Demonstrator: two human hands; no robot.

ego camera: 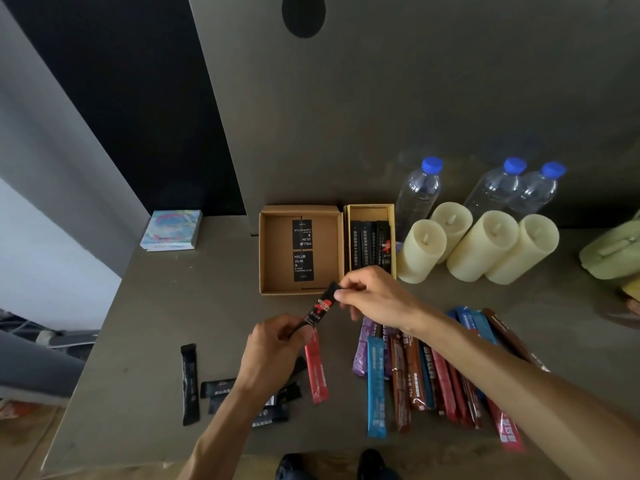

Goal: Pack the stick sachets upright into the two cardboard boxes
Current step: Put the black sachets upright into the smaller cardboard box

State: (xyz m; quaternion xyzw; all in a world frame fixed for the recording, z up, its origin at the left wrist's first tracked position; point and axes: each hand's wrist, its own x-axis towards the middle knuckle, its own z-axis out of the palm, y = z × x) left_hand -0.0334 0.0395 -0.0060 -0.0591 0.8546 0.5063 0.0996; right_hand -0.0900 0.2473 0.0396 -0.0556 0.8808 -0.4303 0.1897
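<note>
Fingers of my left hand (273, 344) pinch the black sachet (322, 306) at its lower end, my right hand (374, 299) pinches its upper end; it slants above the desk (194, 306), just before the wide box (265, 251).

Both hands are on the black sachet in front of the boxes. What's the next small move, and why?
Probably release the left hand and let the right hand lift the black sachet forward into the narrow box. That box lies just beyond the right hand and already holds a row of black sachets, while the wide box shows none.
</note>
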